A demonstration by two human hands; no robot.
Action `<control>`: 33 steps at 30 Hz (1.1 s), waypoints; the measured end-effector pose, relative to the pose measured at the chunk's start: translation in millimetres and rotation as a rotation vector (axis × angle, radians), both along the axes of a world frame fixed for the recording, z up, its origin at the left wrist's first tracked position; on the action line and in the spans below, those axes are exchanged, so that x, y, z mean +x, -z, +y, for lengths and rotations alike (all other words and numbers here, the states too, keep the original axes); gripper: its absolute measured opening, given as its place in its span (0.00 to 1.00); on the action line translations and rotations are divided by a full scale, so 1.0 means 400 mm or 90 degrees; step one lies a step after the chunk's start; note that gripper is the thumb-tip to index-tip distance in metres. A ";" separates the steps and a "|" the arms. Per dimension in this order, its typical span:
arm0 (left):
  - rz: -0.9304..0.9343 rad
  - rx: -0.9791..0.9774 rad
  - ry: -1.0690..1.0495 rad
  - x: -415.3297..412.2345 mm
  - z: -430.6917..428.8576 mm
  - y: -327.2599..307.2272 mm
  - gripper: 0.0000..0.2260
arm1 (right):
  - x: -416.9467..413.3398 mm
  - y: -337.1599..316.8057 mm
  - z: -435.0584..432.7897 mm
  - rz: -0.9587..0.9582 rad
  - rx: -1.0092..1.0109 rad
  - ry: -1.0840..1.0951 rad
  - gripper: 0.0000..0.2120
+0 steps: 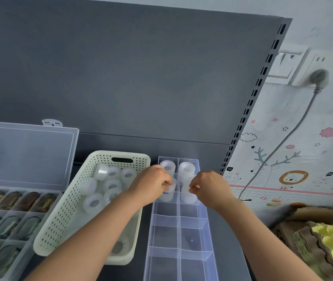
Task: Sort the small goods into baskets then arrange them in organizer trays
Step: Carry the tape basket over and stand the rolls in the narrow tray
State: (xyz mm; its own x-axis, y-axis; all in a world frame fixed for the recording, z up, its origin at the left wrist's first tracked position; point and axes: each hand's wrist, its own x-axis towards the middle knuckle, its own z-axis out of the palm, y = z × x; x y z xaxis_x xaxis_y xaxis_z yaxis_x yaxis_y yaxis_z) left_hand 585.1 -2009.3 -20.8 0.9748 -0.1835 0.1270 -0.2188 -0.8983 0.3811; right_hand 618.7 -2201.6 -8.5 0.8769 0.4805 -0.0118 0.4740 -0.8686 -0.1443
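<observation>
2 forearms [100, 230] reach up from the bottom edge, 1 on each side of the tray [179, 230]. Behind the tray stands the grey panel [141, 78], the biggest thing here. Well left of the tray sits a clear box [19, 220] with its lid up, its cells filled with dark items I cannot identify. Just left of the tray is the pale perforated basket [60, 220], with about 8 clear tape rolls [93, 202] lying loose in it. The tray is long and clear, 2 columns wide. Only its far cells hold rolls, and the near cells hold none.

The left hand [153, 183] is over the tray's left column near the far end, fingers curled round a roll [168, 191]. The right hand [208, 185] is over the right column, thumb and fingertips pinching another [189, 196]. Both sit low in their cells, so they look close to seated.

These rolls should be light and stiff, with slick film sides that could slip from a loose pinch. The surest hold is probably across the outer wall, or a finger hooked through the core. The cells look snug, so each roll likely needs to go in squarely.
</observation>
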 end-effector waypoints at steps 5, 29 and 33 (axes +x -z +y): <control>0.047 0.059 0.019 0.001 0.011 0.014 0.11 | 0.009 0.011 0.001 0.057 -0.032 -0.016 0.14; 0.324 0.105 -0.222 -0.344 0.227 -0.097 0.09 | -0.254 -0.044 0.314 0.119 -0.065 -0.431 0.05; 0.354 0.041 -0.245 -0.355 0.220 -0.081 0.16 | -0.256 -0.028 0.344 0.133 -0.165 -0.426 0.08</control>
State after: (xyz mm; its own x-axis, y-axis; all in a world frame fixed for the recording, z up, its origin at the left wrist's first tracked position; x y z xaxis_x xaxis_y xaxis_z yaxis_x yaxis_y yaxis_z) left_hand 443.2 -1921.3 11.5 0.8889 0.1997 -0.4123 0.3351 -0.8971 0.2879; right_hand 516.3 -2063.9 2.8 0.3650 0.8699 -0.3318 0.8984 -0.4226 -0.1198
